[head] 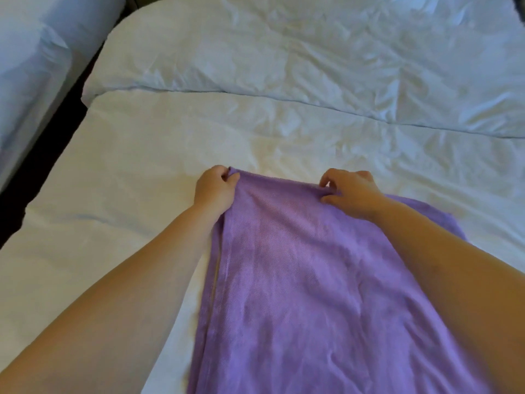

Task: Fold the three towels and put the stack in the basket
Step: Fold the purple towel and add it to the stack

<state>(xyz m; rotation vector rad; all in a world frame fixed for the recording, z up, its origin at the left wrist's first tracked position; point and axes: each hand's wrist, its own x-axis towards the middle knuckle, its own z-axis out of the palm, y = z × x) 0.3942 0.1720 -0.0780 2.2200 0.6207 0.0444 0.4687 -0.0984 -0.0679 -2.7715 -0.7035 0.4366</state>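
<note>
A purple towel (298, 280) lies lengthwise on the white bed sheet (119, 194), running from the bottom of the view to mid-frame, doubled along its left edge. My left hand (214, 189) pinches the towel's far left corner. My right hand (350, 191) pinches the far edge further right, fingers curled over the fabric. A part of the towel shows beyond my right forearm at the right. No other towel and no basket are in view.
A rumpled white duvet (312, 58) covers the far half of the bed. A second white bed (31, 61) stands at the left, with a dark gap (42, 177) between the two.
</note>
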